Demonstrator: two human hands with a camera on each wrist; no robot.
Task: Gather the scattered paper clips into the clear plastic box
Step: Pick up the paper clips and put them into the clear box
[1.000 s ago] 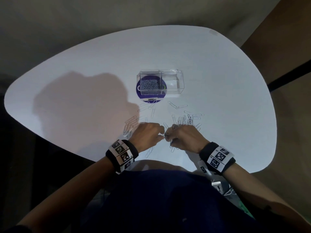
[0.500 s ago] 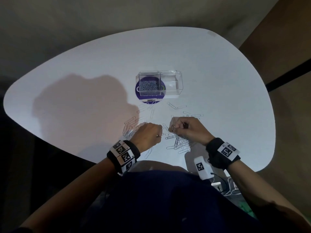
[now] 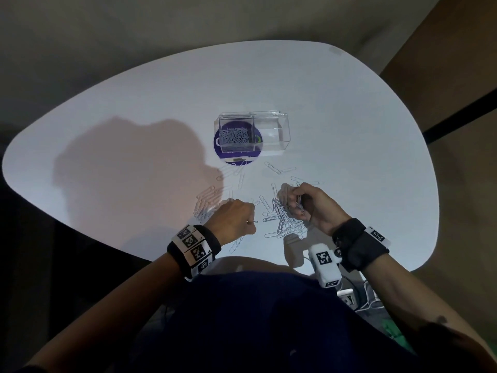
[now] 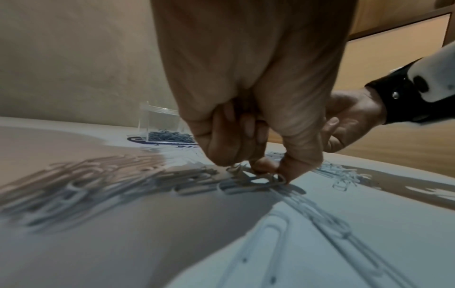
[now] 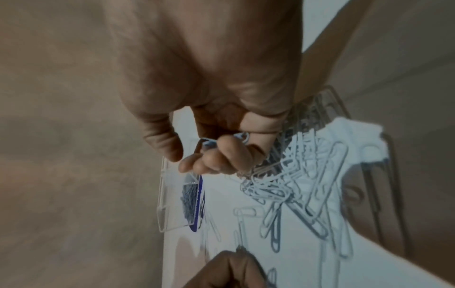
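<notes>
A clear plastic box [image 3: 271, 134] stands mid-table with several clips heaped in its left half [image 3: 235, 135]; it also shows in the wrist views [image 4: 160, 124] [image 5: 172, 204]. White paper clips lie scattered in front of it, thickest in a pile [image 3: 282, 222] [image 5: 295, 175]. My right hand [image 3: 298, 201] is raised over the pile, palm turned up, curled fingers gripping a bunch of clips [image 5: 221, 140]. My left hand [image 3: 248, 219] rests fist-like on the table and pinches a clip [image 4: 268, 178] between thumb and forefinger.
The white rounded table [image 3: 134, 103] carries a purple round sticker [image 3: 236, 154] under the box. More clips lie left of my left hand [image 3: 208, 200] and near the box [image 3: 279, 169]. The table's near edge runs just below my wrists.
My right hand rose from the table, turned palm up and moved right and away with a bunch of clips, baring the pile beneath. My left hand stayed in place.
</notes>
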